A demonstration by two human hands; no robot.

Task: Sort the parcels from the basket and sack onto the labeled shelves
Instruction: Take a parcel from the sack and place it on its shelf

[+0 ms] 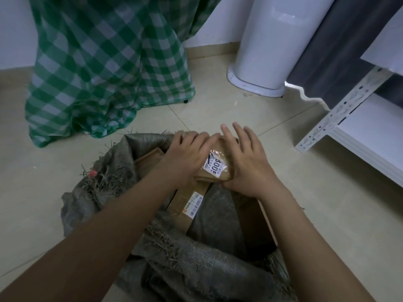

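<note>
A grey woven sack lies open on the tiled floor with several brown cardboard parcels inside. Both hands are on a small brown parcel at the sack's mouth; its white label reads "300" and a cut-off digit. My left hand lies over the parcel's top left, fingers curled across its far edge. My right hand presses against its right side with fingers straight and spread, thumb along the near corner. Beneath it lies a longer parcel with a barcode label. Another box shows behind my left wrist.
A white metal shelf unit with a perforated post stands at the right. A white cylindrical appliance is behind it, beside a grey curtain. A green checked cloth hangs to the floor at the back left.
</note>
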